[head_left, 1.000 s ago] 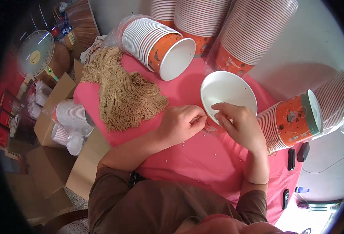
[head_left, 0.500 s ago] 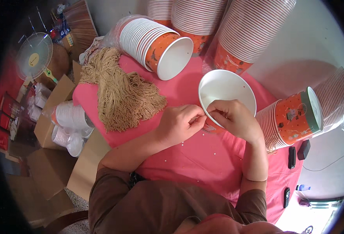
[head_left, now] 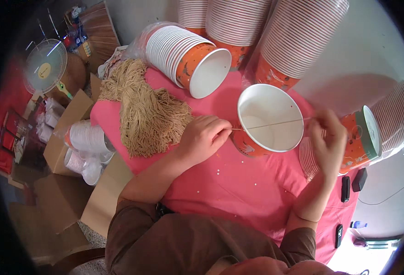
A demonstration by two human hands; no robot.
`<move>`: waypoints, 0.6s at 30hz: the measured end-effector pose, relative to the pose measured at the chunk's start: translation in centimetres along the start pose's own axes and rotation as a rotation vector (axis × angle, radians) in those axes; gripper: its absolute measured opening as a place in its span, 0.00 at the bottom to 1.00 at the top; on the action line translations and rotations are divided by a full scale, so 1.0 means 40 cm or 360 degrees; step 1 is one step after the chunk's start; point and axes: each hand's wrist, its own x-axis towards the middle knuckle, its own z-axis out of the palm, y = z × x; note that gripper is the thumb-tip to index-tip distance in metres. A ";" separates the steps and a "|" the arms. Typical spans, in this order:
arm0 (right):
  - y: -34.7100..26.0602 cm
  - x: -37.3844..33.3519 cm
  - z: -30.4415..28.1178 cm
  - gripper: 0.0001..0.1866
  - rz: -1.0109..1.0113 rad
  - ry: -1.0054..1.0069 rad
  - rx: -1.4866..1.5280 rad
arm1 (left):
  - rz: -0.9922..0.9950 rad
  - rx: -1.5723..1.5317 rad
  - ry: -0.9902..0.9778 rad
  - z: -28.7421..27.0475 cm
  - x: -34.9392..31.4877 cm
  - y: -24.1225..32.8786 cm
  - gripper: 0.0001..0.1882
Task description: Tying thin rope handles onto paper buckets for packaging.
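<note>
A thin tan string runs taut across the mouth of a white-lined orange paper bucket standing on the pink cloth. My left hand, just left of the bucket's rim, is closed in a pinch on one end of the string. To the right of the bucket, my right hand is raised, slightly blurred, with its fingers closed on the string's other part. Left of the bucket lies a thick bundle of tan strings. The fingertips' exact hold on the string is too small to make out.
Nested stacks of orange paper buckets lie on their sides, one at the back left and one at the right. Tall wrapped stacks stand behind. Small white beads dot the pink cloth. Open cardboard boxes are at the left.
My right hand has moved from the bucket's near rim out to the right, drawing the string across its mouth. My left hand stays close to the rim, a little lower left.
</note>
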 end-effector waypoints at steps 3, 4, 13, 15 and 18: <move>0.032 -0.008 -0.047 0.04 0.0015 0.0212 0.0336 | -0.0099 -0.0084 0.0009 -0.001 -0.004 -0.005 0.04; 0.045 -0.008 -0.059 0.05 -0.0039 0.0259 0.0414 | -0.0154 -0.0180 0.0041 0.003 -0.004 -0.008 0.04; 0.090 -0.009 -0.174 0.07 -0.0478 0.0587 0.1426 | -0.0569 -0.0622 -0.0118 0.001 -0.011 -0.057 0.07; 0.088 -0.020 -0.197 0.07 -0.0517 0.0592 0.1627 | -0.0656 -0.0706 -0.0197 0.000 -0.011 -0.060 0.08; 0.077 -0.030 -0.229 0.08 -0.0712 0.0475 0.1847 | -0.0728 -0.0765 -0.0265 -0.002 -0.010 -0.056 0.08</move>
